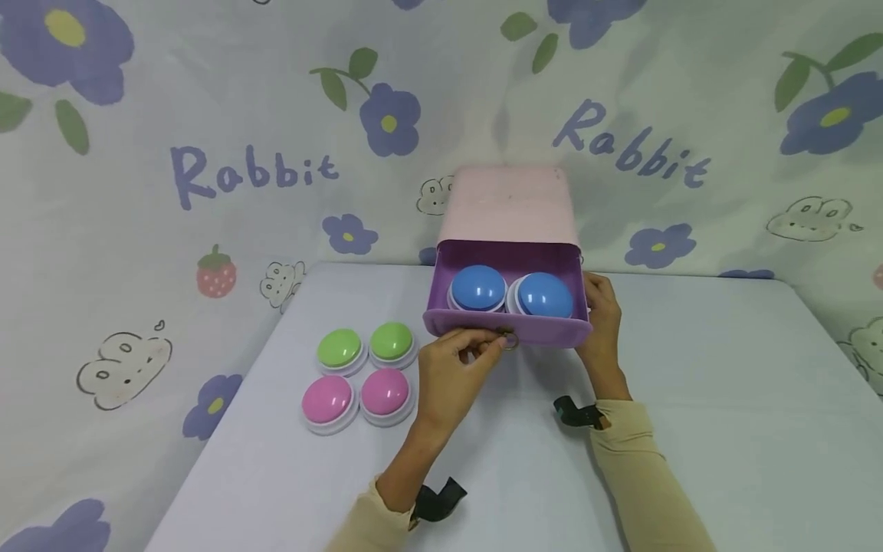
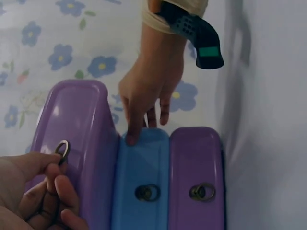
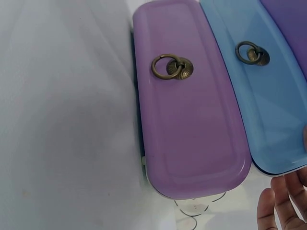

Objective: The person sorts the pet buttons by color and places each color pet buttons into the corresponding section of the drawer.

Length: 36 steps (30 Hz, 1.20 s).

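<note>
A small chest of drawers with a pink top (image 1: 510,203) stands at the back of the table, its purple top drawer (image 1: 545,333) pulled out. Inside sit two blue dome-topped buttons (image 1: 479,287) with white bases, side by side. My left hand (image 1: 451,376) pinches the brass ring pull (image 2: 63,150) on that drawer's front between thumb and finger. At the chest's right side is my right hand (image 1: 602,322), its fingers (image 2: 132,134) resting at the edge by the blue middle drawer (image 2: 142,211). Below that, the lower purple drawer (image 3: 192,124) is closed.
Left of the chest, two green buttons (image 1: 339,348) and two pink buttons (image 1: 327,399) stand in a small block on the white table (image 1: 745,429). A patterned cloth (image 1: 262,92) hangs behind the table. Each wrist wears a black camera mount (image 1: 438,500).
</note>
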Available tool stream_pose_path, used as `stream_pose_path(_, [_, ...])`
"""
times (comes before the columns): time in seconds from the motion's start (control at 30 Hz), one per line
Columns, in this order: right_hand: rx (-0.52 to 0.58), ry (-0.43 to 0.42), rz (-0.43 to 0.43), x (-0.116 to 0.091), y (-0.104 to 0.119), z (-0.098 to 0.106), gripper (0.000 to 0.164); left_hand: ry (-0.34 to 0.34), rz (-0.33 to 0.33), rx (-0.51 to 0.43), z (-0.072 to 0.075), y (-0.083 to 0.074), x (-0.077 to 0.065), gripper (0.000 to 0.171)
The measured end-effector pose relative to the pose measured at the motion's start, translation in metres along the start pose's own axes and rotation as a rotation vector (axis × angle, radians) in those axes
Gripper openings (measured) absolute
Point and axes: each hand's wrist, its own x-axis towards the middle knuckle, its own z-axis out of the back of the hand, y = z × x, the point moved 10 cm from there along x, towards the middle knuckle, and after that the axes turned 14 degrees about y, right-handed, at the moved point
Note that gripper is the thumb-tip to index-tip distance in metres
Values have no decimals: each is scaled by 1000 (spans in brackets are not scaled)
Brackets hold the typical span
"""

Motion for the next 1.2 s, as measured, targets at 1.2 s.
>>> stream_pose_path(1.2, [-16,-14,-48,2,-5,-3,31,-23,9,-16,7,12,34,11])
